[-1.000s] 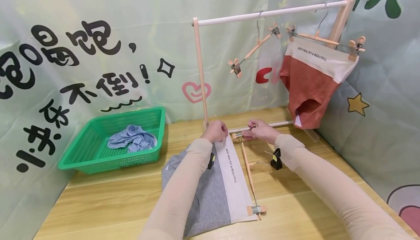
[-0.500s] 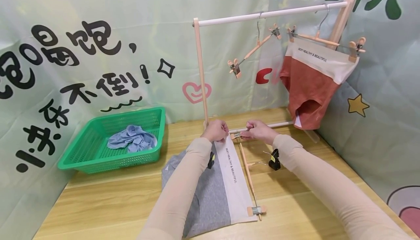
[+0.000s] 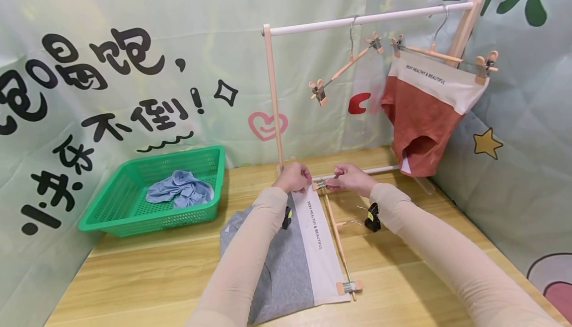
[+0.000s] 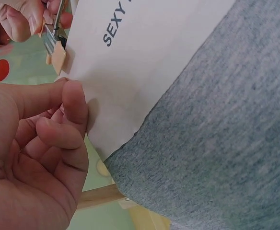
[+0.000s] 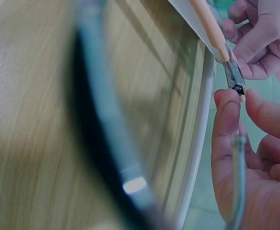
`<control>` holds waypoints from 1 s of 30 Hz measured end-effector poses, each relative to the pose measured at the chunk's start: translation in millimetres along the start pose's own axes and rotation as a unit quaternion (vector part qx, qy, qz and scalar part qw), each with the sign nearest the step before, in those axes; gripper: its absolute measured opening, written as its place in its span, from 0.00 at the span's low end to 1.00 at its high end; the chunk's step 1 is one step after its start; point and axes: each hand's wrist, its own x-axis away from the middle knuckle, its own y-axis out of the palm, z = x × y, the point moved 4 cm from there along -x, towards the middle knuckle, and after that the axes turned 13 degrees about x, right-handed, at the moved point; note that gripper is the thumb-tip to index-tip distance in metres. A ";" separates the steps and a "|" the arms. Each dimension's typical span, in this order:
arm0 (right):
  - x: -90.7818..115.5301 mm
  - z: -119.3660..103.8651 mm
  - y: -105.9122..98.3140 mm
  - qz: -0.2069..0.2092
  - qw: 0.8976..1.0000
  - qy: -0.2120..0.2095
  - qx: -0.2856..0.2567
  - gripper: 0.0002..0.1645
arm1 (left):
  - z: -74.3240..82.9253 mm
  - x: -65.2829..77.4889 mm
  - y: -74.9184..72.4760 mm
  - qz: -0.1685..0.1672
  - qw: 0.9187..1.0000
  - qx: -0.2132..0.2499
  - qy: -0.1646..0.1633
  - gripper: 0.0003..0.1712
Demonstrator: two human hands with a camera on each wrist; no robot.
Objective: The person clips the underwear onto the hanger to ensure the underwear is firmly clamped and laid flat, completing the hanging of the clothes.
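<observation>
My right grip point(image 3: 353, 177), thumb and finger pinching the clip point(image 3: 320, 185), sits closer to the garment point(image 3: 290, 262) than a second ago; my left grip point(image 3: 292, 178) stays pinched on the garment's far corner. The garment lies on the table point(image 3: 156, 282), the hanger point(image 3: 338, 240) along its right. Left of it, the basket point(image 3: 152, 223) holds a blue cloth point(image 3: 180, 189). The left wrist view shows my left grip's palm side, the head view its back.

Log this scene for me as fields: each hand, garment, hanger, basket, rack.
Left hand: pinches corner of grey garment
Right hand: pinches far clip of lower hanger
Grey garment: on table, white band along lower hanger
Near clip: overlaps white band
Basket: green, blue cloth inside
Rack: bare hanger; another hanger with red-and-white garment
</observation>
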 end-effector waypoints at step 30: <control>-4.5 -0.7 9.5 -0.035 0.999 0.006 0.030 0.24 | 3.6 0.3 0.2 0.019 0.999 -0.031 0.028 0.04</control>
